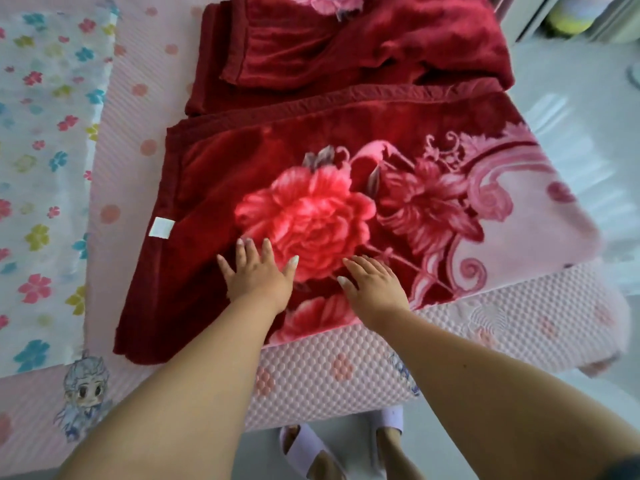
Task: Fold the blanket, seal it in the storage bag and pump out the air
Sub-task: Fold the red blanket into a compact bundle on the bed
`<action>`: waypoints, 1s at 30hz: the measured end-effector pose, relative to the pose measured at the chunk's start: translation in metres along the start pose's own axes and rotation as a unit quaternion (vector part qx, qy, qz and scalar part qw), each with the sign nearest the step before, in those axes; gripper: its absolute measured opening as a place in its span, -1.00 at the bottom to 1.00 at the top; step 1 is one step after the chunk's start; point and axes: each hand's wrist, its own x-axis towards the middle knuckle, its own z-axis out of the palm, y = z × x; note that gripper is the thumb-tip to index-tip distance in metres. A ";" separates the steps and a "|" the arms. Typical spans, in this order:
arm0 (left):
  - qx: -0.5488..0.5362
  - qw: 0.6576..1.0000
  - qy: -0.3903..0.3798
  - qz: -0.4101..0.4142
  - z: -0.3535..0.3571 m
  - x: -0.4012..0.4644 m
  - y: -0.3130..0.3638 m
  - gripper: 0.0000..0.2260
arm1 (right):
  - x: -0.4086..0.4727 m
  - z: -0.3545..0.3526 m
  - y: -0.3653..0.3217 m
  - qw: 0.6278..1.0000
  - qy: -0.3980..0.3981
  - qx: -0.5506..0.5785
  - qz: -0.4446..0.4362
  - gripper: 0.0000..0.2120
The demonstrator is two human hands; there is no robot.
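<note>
My left hand (258, 277) and right hand (372, 284) lie flat, fingers straight and spread, pressing the folded red blanket (311, 188) beside its large printed flower. The blanket rests on the pink bed (346, 368); the flower-patterned storage bag (45, 188) lies left of the blanket.

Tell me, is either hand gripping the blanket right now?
No. The left hand and right hand lie flat, fingers straight, pressing on the red blanket near its front edge.

Bright, even daylight with soft, faint shadows; the whole picture is slightly blurred, and the wide lens bends the edges.
</note>
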 end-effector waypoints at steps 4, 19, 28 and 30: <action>-0.030 0.989 0.023 0.146 -0.006 -0.016 0.074 -0.39 | 0.000 -0.031 0.036 0.993 0.074 0.057 0.072 -0.51; 0.011 0.955 -0.074 0.287 0.005 -0.031 0.328 -0.24 | 0.020 -0.141 0.281 0.960 0.135 0.043 0.241 -0.50; 0.109 0.956 -0.064 0.265 0.029 -0.019 0.395 0.01 | 0.057 -0.160 0.384 0.906 0.083 0.173 0.377 -0.23; 0.130 0.954 -0.051 0.266 0.033 -0.023 0.391 0.09 | 0.060 -0.159 0.389 0.879 0.062 0.243 0.406 -0.22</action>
